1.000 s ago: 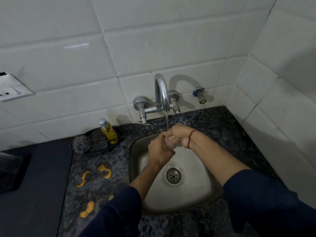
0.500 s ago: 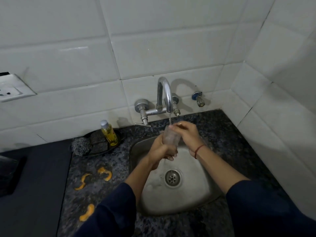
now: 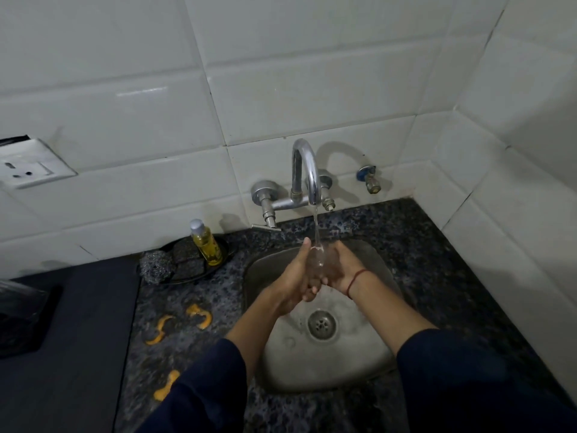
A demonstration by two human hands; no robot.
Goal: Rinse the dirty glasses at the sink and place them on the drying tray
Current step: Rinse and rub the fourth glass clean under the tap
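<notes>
**Wet and slick under the tap, cradled two-handed**

Cradled between left hand point(image 3: 292, 278) and right hand point(image 3: 342, 267), above the basin of the dull stainless-steel sink point(image 3: 359, 357): a small clear drinking glass point(image 3: 317, 259), mouth up, directly beneath the thin water stream point(image 3: 315, 223) from the curved chrome tap point(image 3: 307, 170). Wrapped by both hands, with left fingers curled beneath the base and right palm against the far wall. Too blurred to tell finger placement more closely.

Likely light, rigid and brittle, and by now slippery with running water. Best taken round the middle of the wall, fingers opposed by the thumb, rather than pinched at the thin rim. Worth supporting from below while tipping out. Calls for a firm, even squeeze, not a hard one. Risks, as judged: sliding out onto the steel basin, or knocking against the spout just above. Better drained before carrying across the speckled dark granite tabletop point(image 3: 437, 260). No drying tray identifiable in view.
</notes>
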